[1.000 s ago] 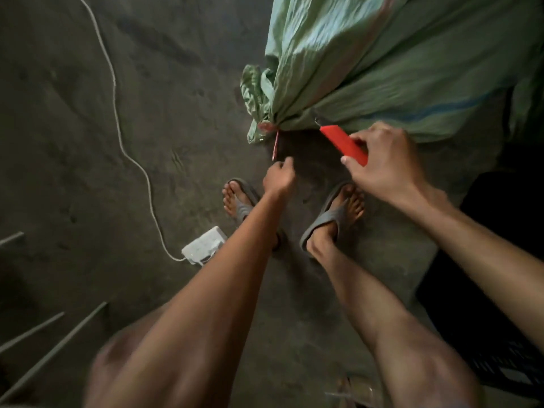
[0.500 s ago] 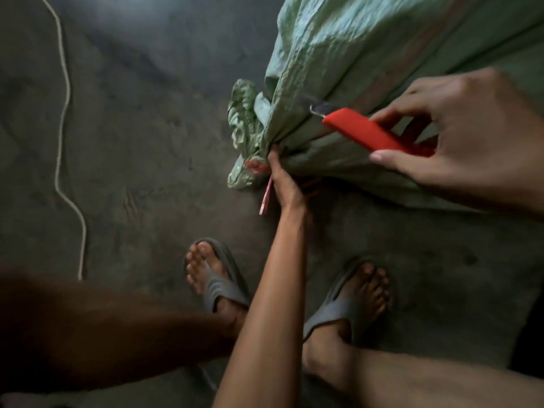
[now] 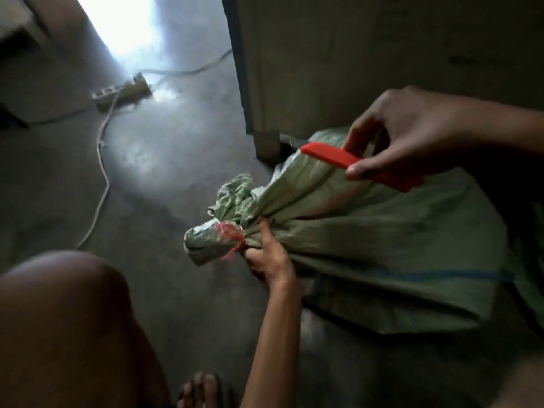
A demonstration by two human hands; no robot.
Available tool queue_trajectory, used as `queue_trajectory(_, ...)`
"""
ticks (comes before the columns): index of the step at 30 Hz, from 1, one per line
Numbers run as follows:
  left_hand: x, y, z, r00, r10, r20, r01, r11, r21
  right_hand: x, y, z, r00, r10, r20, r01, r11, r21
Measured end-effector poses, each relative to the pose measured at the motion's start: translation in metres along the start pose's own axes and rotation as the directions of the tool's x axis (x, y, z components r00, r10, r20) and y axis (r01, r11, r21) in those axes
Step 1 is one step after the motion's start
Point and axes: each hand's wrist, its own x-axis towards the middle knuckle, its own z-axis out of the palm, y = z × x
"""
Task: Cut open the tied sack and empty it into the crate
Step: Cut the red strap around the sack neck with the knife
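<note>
A pale green woven sack [image 3: 382, 254] with a blue stripe lies on the dark floor at the right. Its neck is bunched and bound with a red string tie [image 3: 231, 235]. My left hand [image 3: 269, 257] grips the gathered neck just right of the tie. My right hand [image 3: 412, 136] holds a red utility knife [image 3: 353, 163] above the sack, its front end pointing left and up over the sack's upper folds. The blade is blurred against the dark background. No crate is in view.
A large brown cabinet or box [image 3: 353, 54] stands behind the sack. A power strip [image 3: 117, 92] with a white cable [image 3: 101, 172] lies on the floor at the left. My bare knee [image 3: 64, 319] fills the lower left; a sandalled foot [image 3: 200, 390] is at the bottom.
My view has swung up and closer to the sack. My left hand has closed around the sack's neck beside the red tie. My right hand keeps the knife raised above the sack.
</note>
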Motion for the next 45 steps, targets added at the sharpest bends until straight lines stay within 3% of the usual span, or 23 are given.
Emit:
queue_trajectory(2,-0.014,0.033,0.016,0.997,0.069,0.034,-0.065,0.991,-0.115,-0.008,-0.004,-0.016,0.997,-0.001,-0.072,0.004,0.999,0.039)
queue_trajectory(5,-0.019,0.063,0.040,0.953,0.193,0.234,-0.142,0.965,-0.218,-0.016,-0.012,-0.025,0.985,0.009,-0.174,0.009,0.994,0.105)
queue_trajectory(10,-0.022,0.090,0.052,0.840,0.286,0.462,-0.221,0.957,-0.189,-0.019,-0.025,-0.032,0.965,0.056,-0.255,-0.014,0.986,0.166)
queue_trajectory(14,-0.019,0.110,0.061,0.710,0.353,0.609,-0.285,0.935,-0.210,-0.022,-0.028,-0.032,0.924,0.129,-0.361,-0.022,0.958,0.287)
queue_trajectory(18,-0.027,0.141,0.063,0.630,0.261,0.731,-0.126,0.964,-0.235,-0.031,-0.031,-0.025,0.884,0.204,-0.421,-0.017,0.913,0.408)
queue_trajectory(21,-0.026,0.159,0.057,0.525,0.135,0.840,0.011,0.986,-0.165,-0.035,-0.032,-0.013,0.841,0.229,-0.490,0.024,0.889,0.457)
queue_trajectory(26,-0.016,0.165,0.046,0.470,0.165,0.867,-0.191,0.978,-0.083,-0.031,-0.030,0.016,0.819,0.246,-0.518,0.069,0.854,0.515)
queue_trajectory(30,-0.025,0.168,0.040,0.416,0.224,0.881,-0.335,0.939,-0.080,-0.035,-0.024,0.036,0.778,0.194,-0.597,0.111,0.893,0.436)
queue_trajectory(37,-0.029,0.168,0.024,0.378,0.129,0.917,-0.403,0.914,0.037,-0.057,-0.023,0.048,0.682,0.010,-0.731,0.203,0.958,0.202)
queue_trajectory(45,-0.025,0.170,0.007,0.379,0.147,0.914,-0.342,0.940,-0.009,-0.068,-0.017,0.058,0.712,-0.041,-0.701,0.166,0.980,0.111)
